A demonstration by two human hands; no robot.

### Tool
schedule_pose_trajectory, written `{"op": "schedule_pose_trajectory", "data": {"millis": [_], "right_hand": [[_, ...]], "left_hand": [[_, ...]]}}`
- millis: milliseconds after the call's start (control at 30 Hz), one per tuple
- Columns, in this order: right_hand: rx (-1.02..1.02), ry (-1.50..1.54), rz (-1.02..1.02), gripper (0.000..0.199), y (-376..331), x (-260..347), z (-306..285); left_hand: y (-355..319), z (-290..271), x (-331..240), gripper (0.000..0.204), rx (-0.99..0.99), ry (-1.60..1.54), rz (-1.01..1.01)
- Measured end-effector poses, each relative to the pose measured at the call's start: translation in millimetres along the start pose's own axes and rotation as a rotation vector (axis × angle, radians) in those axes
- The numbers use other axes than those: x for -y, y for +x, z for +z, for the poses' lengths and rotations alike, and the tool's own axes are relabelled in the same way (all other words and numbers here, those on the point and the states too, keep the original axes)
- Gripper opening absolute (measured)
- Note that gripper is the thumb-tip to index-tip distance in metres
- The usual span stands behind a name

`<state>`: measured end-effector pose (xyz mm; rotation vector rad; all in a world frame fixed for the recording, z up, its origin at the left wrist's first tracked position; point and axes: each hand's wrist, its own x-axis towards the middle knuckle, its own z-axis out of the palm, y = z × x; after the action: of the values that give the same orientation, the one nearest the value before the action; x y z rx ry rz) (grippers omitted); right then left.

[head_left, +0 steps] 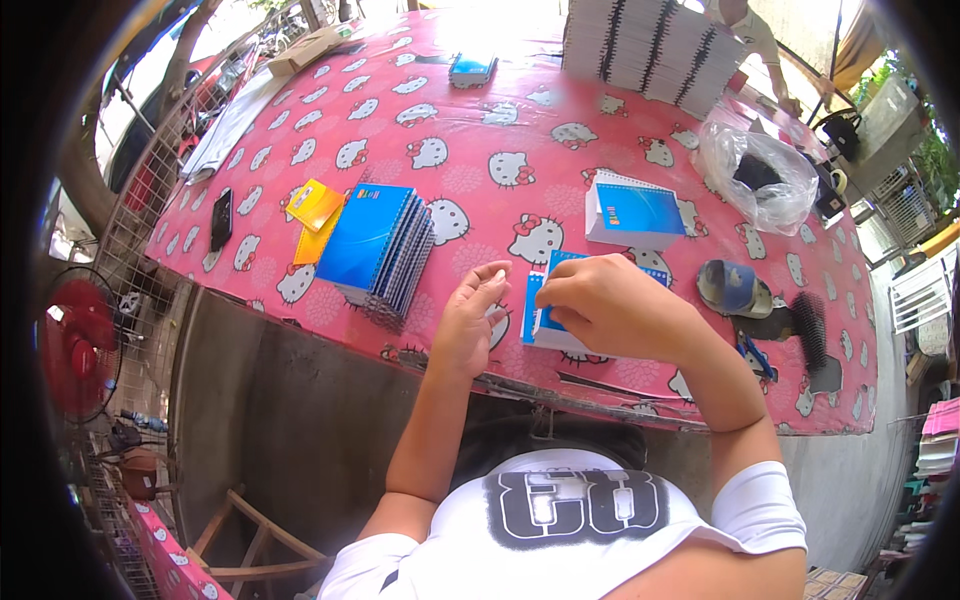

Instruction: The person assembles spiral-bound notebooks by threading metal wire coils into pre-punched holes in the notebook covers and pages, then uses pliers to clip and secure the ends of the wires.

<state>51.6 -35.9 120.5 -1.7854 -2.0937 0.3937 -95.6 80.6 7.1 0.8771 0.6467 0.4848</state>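
My right hand (612, 308) is closed in a pinch over a small blue-covered notebook (532, 308) near the table's front edge. It covers much of the notebook, and what its fingertips hold is hidden. A row of punched holes shows along the notebook's edge. Just left of it, my left hand (468, 318) is raised, fingers loosely curved and apart, with nothing visible in it. Left of that hand stands a tall stack of blue spiral notebooks (366, 236). Behind my right hand lies another pile of blue-covered notebooks (640, 208), white pages showing.
Yellow booklets (314, 205) and a black phone (222, 220) lie left on the pink patterned tablecloth (480, 130). Tall spiral-bound stacks (650, 50) stand far right, near another person's arm (777, 75). A plastic bag (757, 178), tape roll (728, 287) and black brush (808, 330) sit right.
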Motion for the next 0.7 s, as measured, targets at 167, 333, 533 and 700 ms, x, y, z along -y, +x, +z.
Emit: {"op": "schedule_pose_trajectory", "data": {"millis": [167, 333, 533, 700], "right_hand": [[-0.444, 0.276, 0.231, 0.021, -20, 8, -16], [-0.577, 0.112, 0.037, 0.032, -44, 32, 13], [-0.869, 0.079, 0.242, 0.056, -89, -14, -8], [-0.725, 0.689, 0.353, 0.035, -79, -37, 38]], "left_hand": [[-17, 23, -22, 0.04, 0.085, 0.051, 0.397], [-8, 66, -47, 0.045, 0.333, 0.109, -0.002], [-20, 71, -50, 0.027, 0.315, 0.54, 0.671], [-9, 60, -31, 0.034, 0.355, 0.724, 0.729]]}}
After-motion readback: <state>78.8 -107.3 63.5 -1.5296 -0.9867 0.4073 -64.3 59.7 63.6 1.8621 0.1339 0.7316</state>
